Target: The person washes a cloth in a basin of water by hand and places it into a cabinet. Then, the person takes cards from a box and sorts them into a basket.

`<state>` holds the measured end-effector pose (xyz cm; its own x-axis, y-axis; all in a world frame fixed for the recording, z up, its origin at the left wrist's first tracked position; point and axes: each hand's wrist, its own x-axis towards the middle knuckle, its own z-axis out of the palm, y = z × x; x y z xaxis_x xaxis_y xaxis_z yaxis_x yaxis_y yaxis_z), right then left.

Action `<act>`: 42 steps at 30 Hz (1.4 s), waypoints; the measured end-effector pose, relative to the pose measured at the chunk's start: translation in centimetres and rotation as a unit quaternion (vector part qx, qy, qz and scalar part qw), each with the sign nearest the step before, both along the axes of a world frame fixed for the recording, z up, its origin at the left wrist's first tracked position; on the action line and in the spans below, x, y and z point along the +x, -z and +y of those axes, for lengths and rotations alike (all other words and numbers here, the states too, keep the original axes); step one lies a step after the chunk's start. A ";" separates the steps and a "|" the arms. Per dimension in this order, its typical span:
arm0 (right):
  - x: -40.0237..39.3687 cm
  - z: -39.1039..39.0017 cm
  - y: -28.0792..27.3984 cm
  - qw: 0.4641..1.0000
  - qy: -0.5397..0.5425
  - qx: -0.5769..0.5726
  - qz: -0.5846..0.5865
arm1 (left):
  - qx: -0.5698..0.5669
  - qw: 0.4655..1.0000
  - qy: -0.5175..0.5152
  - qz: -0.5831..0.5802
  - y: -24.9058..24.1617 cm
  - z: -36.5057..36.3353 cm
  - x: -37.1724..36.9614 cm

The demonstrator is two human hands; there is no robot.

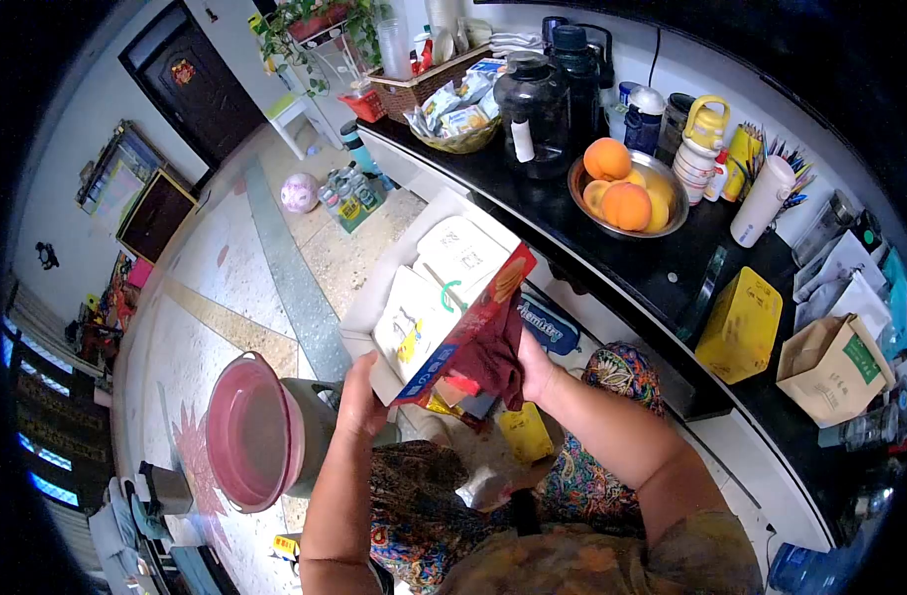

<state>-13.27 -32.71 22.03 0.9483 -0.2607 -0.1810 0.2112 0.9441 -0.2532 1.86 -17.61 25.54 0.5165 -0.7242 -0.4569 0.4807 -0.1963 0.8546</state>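
Observation:
An open cardboard box (369, 372), red and blue outside and white inside, is tilted in front of me above my lap. White printed packs (465, 254) fill it, with a small green loop (452, 295) lying on top. My left hand (360, 399) grips the box's near left corner, thumb on the outside. Against the box's red side, my right hand (536, 369) holds a dark maroon cloth (498, 362); some of its fingers are hidden behind the cloth.
A pink basin (245, 436) stands at my left. On the black counter (662, 288) to the right are a metal bowl (580, 203) of orange fruit, bottles, a yellow container (741, 322) and a paper bag (830, 372). An open drawer lies beneath the counter edge.

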 end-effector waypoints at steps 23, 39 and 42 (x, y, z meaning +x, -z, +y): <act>-0.1 -3.0 -1.8 0.975 0.184 -0.075 -0.097 | -0.008 0.995 -0.095 0.018 0.7 6.8 -0.3; 0.3 -2.2 1.2 0.957 0.226 -0.171 0.065 | -0.118 0.977 -0.175 0.005 4.1 4.8 -1.0; 0.0 -1.7 0.4 0.973 0.215 -0.006 0.078 | -0.124 0.977 -0.168 0.048 4.3 4.0 -2.2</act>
<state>-13.25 -34.40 21.58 0.7119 -0.6311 -0.3081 0.5452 0.7732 -0.3240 -0.38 -13.62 21.24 0.7073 -0.6165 -0.3460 0.5621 0.1936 0.8041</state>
